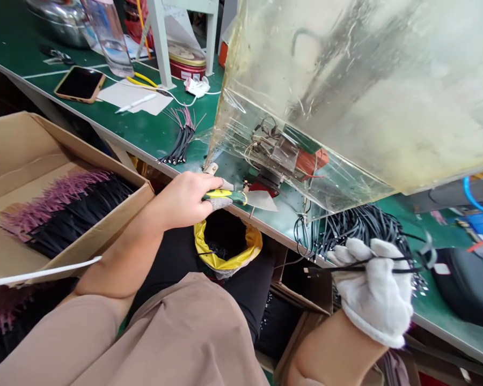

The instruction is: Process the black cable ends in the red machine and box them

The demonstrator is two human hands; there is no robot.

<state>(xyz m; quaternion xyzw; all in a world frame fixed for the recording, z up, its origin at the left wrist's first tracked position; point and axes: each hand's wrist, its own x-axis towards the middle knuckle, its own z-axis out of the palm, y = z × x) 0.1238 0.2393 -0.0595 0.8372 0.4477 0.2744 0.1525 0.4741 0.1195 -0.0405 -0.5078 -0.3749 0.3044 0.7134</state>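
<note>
My left hand (pixel 191 198), bare except for pale covers on some fingertips, is closed around the green and yellow handle of a putty knife (pixel 261 200). The knife's flat metal blade lies over the bench edge, below the clear plastic shield (pixel 346 96). At the right, my right hand (pixel 372 289) wears a white knit glove and is closed on a black cable (pixel 322 270) that sticks out on both sides. Behind that hand a large heap of black cables (pixel 358 225) lies on the bench. Under the shield sits a small machine (pixel 285 153) with wires and a red part.
A bin with a yellow liner (pixel 200 244) stands between my legs. At left is a cardboard box (pixel 8 134) of pink-ended black cables (pixel 76 214). A small cable bundle (pixel 181 139), phone (pixel 79 84), pliers (pixel 145 80) and bottle (pixel 110 43) are on the green bench. A black case (pixel 462 284) lies right.
</note>
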